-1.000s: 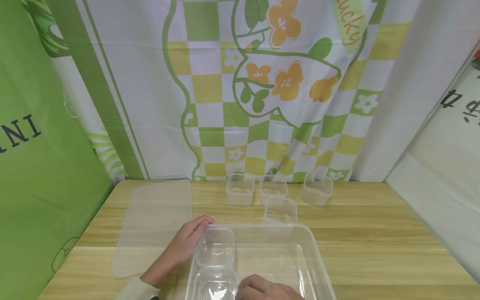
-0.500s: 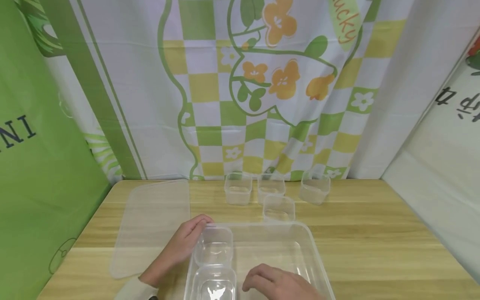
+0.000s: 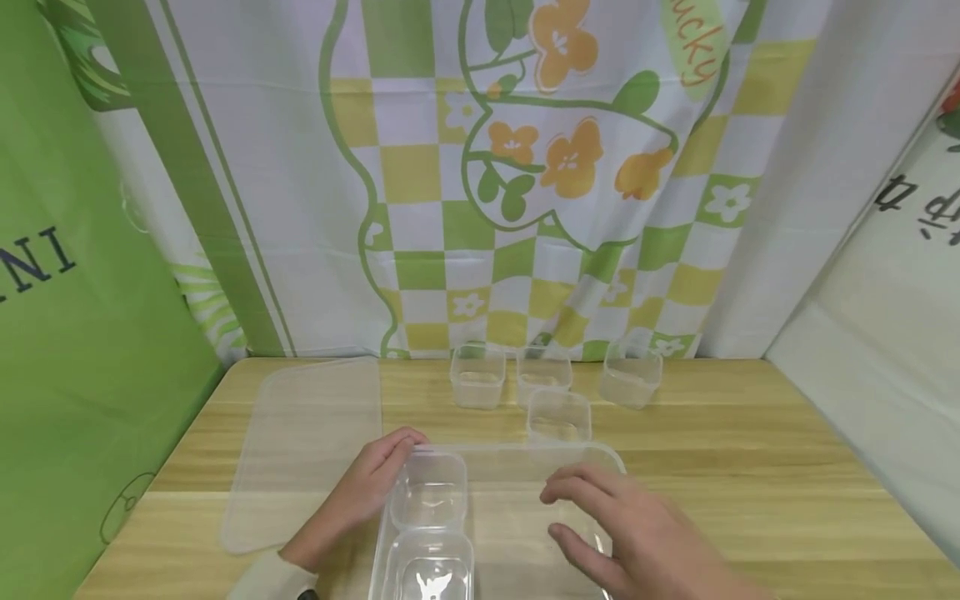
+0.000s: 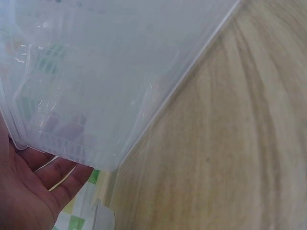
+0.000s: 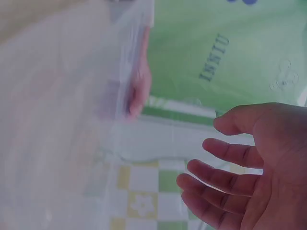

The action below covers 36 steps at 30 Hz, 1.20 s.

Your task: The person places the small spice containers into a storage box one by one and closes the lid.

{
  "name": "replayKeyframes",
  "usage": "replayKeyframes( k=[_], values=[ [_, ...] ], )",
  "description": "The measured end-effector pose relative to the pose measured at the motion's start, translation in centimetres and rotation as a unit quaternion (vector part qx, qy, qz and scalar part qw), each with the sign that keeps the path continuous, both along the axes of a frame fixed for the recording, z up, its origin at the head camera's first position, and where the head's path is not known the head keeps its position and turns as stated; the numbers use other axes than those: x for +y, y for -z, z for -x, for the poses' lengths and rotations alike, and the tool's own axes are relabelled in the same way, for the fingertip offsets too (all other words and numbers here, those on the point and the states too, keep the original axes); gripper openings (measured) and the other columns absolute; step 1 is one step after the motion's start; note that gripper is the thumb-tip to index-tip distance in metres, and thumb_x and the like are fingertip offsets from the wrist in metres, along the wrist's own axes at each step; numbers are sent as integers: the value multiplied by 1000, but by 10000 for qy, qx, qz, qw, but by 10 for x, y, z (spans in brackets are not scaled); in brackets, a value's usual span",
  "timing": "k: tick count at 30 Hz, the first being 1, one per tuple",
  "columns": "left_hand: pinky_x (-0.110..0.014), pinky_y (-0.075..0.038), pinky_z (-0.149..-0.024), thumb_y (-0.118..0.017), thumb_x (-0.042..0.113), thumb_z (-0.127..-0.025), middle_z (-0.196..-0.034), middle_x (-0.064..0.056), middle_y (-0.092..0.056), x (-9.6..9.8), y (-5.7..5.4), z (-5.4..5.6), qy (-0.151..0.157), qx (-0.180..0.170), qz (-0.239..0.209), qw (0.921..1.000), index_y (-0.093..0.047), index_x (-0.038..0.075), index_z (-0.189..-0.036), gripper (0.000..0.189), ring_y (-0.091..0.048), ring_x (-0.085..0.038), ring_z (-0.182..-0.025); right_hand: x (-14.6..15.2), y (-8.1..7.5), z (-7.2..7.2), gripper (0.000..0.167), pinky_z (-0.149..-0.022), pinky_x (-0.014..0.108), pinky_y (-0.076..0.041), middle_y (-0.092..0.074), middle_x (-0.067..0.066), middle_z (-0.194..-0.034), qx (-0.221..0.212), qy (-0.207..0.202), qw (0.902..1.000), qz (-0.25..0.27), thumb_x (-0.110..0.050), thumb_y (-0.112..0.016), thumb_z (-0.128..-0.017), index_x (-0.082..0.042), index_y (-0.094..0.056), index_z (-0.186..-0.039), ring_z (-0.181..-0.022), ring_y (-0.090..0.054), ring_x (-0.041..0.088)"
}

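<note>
A large clear plastic box (image 3: 517, 447) stands at the table's front. Two small clear square containers sit inside along its left side, a far one (image 3: 431, 492) and a near one (image 3: 431, 562). My left hand (image 3: 378, 467) grips the box's far left corner; in the left wrist view that hand's fingers (image 4: 57, 177) lie against the outer wall, its thumb hidden. Over the right part of the box is my right hand (image 3: 633, 529), holding nothing, thumb and fingers spread apart. The right wrist view also shows this hand (image 5: 240, 167) with loosely bent fingers.
Several small clear containers stand beyond the box: a left one (image 3: 477, 379), a middle one (image 3: 543, 375), a right one (image 3: 632, 377) and a nearer one (image 3: 558, 417). A flat clear lid (image 3: 307, 433) lies left on the wooden table (image 3: 750, 475). Printed curtains (image 3: 420, 175) hang behind.
My right hand has moved away from the near small container, rightward and up over the box, its fingers spreading. My left hand stays at the corner; both small containers keep their places.
</note>
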<state>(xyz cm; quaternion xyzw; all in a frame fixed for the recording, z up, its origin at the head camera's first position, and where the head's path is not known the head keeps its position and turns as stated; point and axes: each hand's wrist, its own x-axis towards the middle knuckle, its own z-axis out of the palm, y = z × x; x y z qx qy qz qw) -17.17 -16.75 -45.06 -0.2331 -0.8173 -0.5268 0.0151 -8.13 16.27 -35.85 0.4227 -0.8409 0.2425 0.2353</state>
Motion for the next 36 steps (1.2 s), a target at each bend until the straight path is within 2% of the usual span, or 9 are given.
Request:
replayKeyframes(
  k=[4, 8, 12, 19, 23, 28, 30, 36],
  values=[
    [-38, -56, -86, -38, 15, -113, -104, -2, -71, -1, 0, 0, 1, -48, -37, 10000, -68, 6, -111, 31, -66, -25, -99, 13, -12, 7, 19, -82, 21, -52, -62, -14, -120, -88, 373, 9992, -82, -35, -60, -106, -23, -65, -120, -101, -66, 8],
    [-38, -55, -85, -39, 16, -113, -104, -2, -71, 0, 0, -1, -44, -146, -50, 9999, -69, 7, -111, 31, -66, -24, -98, 27, -17, 18, 25, -72, 23, -53, -65, -12, -119, -56, 744, 9972, -21, -22, -75, -96, -24, -66, -120, -96, -65, 8],
    [-38, -54, -87, -39, 16, -113, -104, -1, -71, 0, 1, -1, -107, -181, -53, 9998, -69, 7, -110, 31, -66, -24, -99, 39, -18, 29, 38, -69, 27, -54, -65, -13, -120, -243, 1113, 9935, 3, -9, -81, -87, -23, -67, -119, -98, -64, 8],
    [-39, -54, -88, -39, 16, -113, -105, -1, -71, 0, 0, 0, -123, -198, -69, 9997, -69, 6, -110, 31, -66, -25, -100, 56, -16, 49, 33, -71, 38, -58, -67, -2, -121, -502, 1486, 9875, -145, -8, -82, -87, -16, -69, -116, -99, -67, 18],
    [-39, -55, -87, -39, 16, -113, -105, -2, -71, 0, 0, -1, -103, -212, -69, 9997, -69, 6, -111, 31, -66, -25, -100, 69, -13, 64, 30, -72, 45, -57, -67, 6, -122, -708, 1709, 9827, -88, -7, -79, -90, -11, -69, -118, -102, -68, 27],
    [-38, -55, -88, -39, 16, -113, -105, -1, -70, 0, 0, -1, -75, -198, -54, 9998, -69, 6, -112, 32, -66, -24, -100, 88, -2, 86, 32, -79, 56, -54, -66, 16, -121, -605, 1842, 9810, -47, -3, -78, -90, -4, -68, -119, -110, -63, 40],
    [-38, -55, -88, -39, 17, -113, -105, -1, -70, 0, 0, 0, -75, -188, -46, 9998, -69, 6, -111, 32, -66, -24, -100, 96, 3, 94, 32, -83, 59, -53, -66, 18, -120, -566, 1873, 9807, -48, -2, -78, -90, -2, -67, -120, -112, -62, 43],
    [-37, -55, -86, -39, 17, -113, -104, -2, -71, 0, 1, 0, -81, -171, -36, 9998, -69, 7, -110, 32, -66, -23, -98, 120, 20, 117, 30, -84, 62, -50, -64, 24, -120, -822, 2080, 9746, 70, 0, -75, -91, 1, -67, -120, -107, -61, 46]
  ],
)
